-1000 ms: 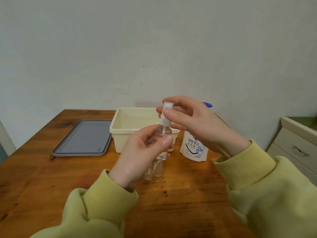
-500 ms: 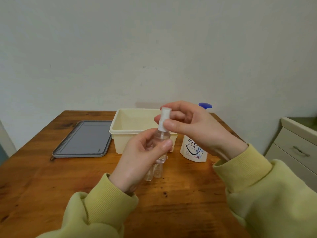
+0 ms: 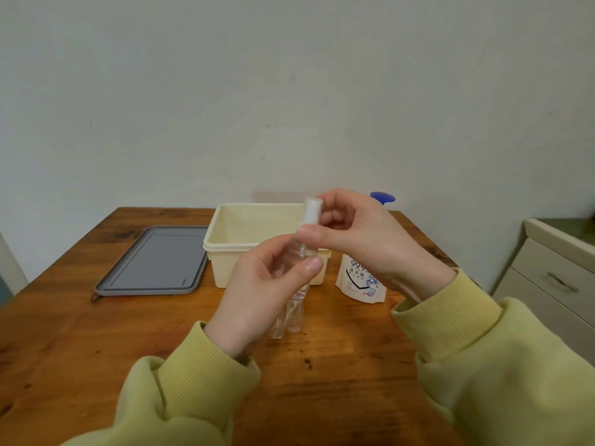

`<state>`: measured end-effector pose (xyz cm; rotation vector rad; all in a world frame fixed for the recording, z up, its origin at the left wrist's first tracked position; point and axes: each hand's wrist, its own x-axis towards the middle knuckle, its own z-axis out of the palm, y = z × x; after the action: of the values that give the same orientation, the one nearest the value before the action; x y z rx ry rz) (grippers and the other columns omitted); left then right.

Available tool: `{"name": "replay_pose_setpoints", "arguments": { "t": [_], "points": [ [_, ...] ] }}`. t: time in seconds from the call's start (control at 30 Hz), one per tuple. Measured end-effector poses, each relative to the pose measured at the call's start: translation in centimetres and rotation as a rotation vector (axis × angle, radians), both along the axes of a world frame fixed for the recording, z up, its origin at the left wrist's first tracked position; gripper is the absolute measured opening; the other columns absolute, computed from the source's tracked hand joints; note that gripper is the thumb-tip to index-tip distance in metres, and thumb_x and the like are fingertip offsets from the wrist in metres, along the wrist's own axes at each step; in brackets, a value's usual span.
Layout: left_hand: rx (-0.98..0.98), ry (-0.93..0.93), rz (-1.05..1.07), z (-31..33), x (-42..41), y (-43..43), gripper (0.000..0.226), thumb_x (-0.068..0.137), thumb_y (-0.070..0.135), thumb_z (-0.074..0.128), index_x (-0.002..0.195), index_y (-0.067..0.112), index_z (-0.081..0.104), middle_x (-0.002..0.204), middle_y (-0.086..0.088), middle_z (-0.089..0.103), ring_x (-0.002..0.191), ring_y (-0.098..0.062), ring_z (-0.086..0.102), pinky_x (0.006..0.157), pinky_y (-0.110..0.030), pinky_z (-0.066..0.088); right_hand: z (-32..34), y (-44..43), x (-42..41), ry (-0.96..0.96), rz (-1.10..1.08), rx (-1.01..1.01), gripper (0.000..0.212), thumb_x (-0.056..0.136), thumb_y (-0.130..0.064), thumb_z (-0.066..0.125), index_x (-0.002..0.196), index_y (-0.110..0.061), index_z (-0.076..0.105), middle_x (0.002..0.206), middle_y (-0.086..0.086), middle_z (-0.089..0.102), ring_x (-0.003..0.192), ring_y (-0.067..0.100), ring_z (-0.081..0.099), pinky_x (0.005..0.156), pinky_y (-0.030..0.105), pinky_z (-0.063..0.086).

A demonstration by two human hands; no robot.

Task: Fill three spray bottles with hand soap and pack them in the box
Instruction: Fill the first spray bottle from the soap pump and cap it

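**Both hands on a clear spray bottle above the table**

Head view: the left hand (image 3: pixel 257 294) is wrapped around the body of a small clear spray bottle (image 3: pixel 297 252), held upright in the air. The right hand (image 3: pixel 354 239) pinches the bottle's white spray top (image 3: pixel 311 211) between thumb and fingers, so both hands are closed on the same bottle. Below the left hand, two more clear bottles (image 3: pixel 289 317) stand side by side on the wooden table (image 3: pixel 80 349), partly hidden. Behind them sits an open cream box (image 3: pixel 257 230), with a grey lid (image 3: pixel 154 259) lying flat just to its left. The white hand soap bottle (image 3: pixel 360 278) with a blue pump stands just right of the box, largely behind the right hand.
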<state>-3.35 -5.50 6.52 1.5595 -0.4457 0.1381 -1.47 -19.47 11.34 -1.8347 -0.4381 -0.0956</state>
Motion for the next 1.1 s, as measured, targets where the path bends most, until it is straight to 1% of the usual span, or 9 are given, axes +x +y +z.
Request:
{"name": "replay_pose_setpoints", "arguments": {
  "t": [0.07, 0.17, 0.23, 0.3, 0.43, 0.57, 0.67, 0.93, 1.1],
  "points": [
    [0.03, -0.019, 0.016, -0.1, -0.1, -0.2, 0.034, 0.068, 0.039, 0.066, 0.099, 0.027, 0.065, 0.092, -0.01, 0.069, 0.093, -0.028, 0.065, 0.083, -0.043, 0.053, -0.3, 0.4, 0.1, -0.012, -0.057, -0.004, 0.028, 0.068, -0.022, 0.077, 0.089, -0.018, 0.058, 0.075, -0.006, 0.062, 0.069, 0.005, 0.06, 0.068, 0.016, 0.05],
    [0.032, -0.007, 0.017, -0.2, 0.0, 0.0, 0.03, 0.07, 0.037, 0.067, 0.099, 0.027, 0.066, 0.092, -0.005, 0.071, 0.092, -0.023, 0.066, 0.084, -0.042, 0.054, -0.3, -0.1, 0.2, 0.079, 0.048, 0.061, 0.044, 0.066, -0.035, 0.068, 0.106, -0.023, 0.057, 0.102, -0.004, 0.067, 0.097, 0.008, 0.064, 0.086, 0.023, 0.052],
    [0.024, -0.002, 0.019, -0.2, 0.1, 0.2, 0.029, 0.07, 0.036, 0.067, 0.097, 0.028, 0.067, 0.091, -0.003, 0.071, 0.092, -0.022, 0.066, 0.085, -0.044, 0.054, 0.2, -0.6, 0.0, 0.106, 0.141, 0.073, 0.039, 0.077, -0.024, 0.064, 0.115, -0.021, 0.057, 0.113, -0.003, 0.068, 0.107, 0.012, 0.065, 0.092, 0.028, 0.052],
    [0.03, -0.019, 0.034, -0.1, 0.1, 0.1, 0.026, 0.071, 0.038, 0.068, 0.096, 0.029, 0.066, 0.091, -0.002, 0.071, 0.092, -0.022, 0.066, 0.085, -0.045, 0.054, 0.3, -0.6, -0.1, 0.061, 0.135, 0.062, 0.03, 0.083, -0.01, 0.063, 0.113, -0.015, 0.059, 0.103, 0.0, 0.072, 0.097, 0.011, 0.069, 0.087, 0.023, 0.055],
    [0.023, -0.027, 0.049, -0.3, -0.1, -0.1, 0.035, 0.066, 0.039, 0.063, 0.099, 0.028, 0.065, 0.09, -0.005, 0.071, 0.091, -0.023, 0.066, 0.082, -0.041, 0.054, -0.6, 0.0, 0.3, 0.001, -0.032, 0.07, 0.022, 0.074, -0.015, 0.073, 0.088, -0.019, 0.057, 0.077, 0.001, 0.067, 0.076, 0.012, 0.065, 0.075, 0.021, 0.052],
    [-0.122, 0.146, -0.136, 0.0, -0.1, 0.4, 0.037, 0.062, 0.028, 0.065, 0.097, 0.017, 0.066, 0.078, -0.003, 0.071, 0.082, -0.019, 0.068, 0.075, -0.037, 0.057, -0.4, -0.7, 0.4, 0.062, 0.12, 0.042, 0.035, 0.075, -0.026, 0.072, 0.108, -0.021, 0.059, 0.104, -0.003, 0.07, 0.098, 0.008, 0.066, 0.087, 0.023, 0.053],
    [-0.14, 0.185, -0.211, 0.4, -0.2, 0.6, 0.033, 0.062, 0.026, 0.066, 0.094, 0.014, 0.066, 0.078, -0.002, 0.071, 0.08, -0.016, 0.069, 0.075, -0.038, 0.058, 0.0, -0.8, 0.0, 0.085, 0.26, 0.079, 0.026, 0.078, -0.021, 0.068, 0.103, -0.022, 0.063, 0.097, -0.004, 0.074, 0.096, 0.01, 0.069, 0.085, 0.024, 0.056],
    [0.035, -0.089, 0.131, -0.3, 0.0, -0.7, 0.014, 0.081, 0.02, 0.064, 0.094, 0.025, 0.064, 0.086, -0.009, 0.07, 0.087, -0.024, 0.065, 0.079, -0.043, 0.055, -1.0, 0.6, -0.1, -0.023, 0.117, 0.155, 0.02, 0.084, -0.004, 0.062, 0.097, -0.018, 0.065, 0.086, -0.004, 0.073, 0.084, 0.006, 0.069, 0.077, 0.021, 0.056],
    [0.038, -0.153, 0.263, -0.5, 0.6, -1.4, 0.017, 0.084, 0.014, 0.06, 0.1, 0.018, 0.064, 0.066, 0.015, 0.062, 0.066, 0.006, 0.056, 0.061, -0.009, 0.045, -1.8, 2.0, 0.1, -0.124, -0.024, 0.208, 0.024, 0.082, -0.002, 0.065, 0.081, -0.026, 0.064, 0.085, -0.004, 0.072, 0.088, 0.009, 0.068, 0.081, 0.024, 0.057]
  ]
}}
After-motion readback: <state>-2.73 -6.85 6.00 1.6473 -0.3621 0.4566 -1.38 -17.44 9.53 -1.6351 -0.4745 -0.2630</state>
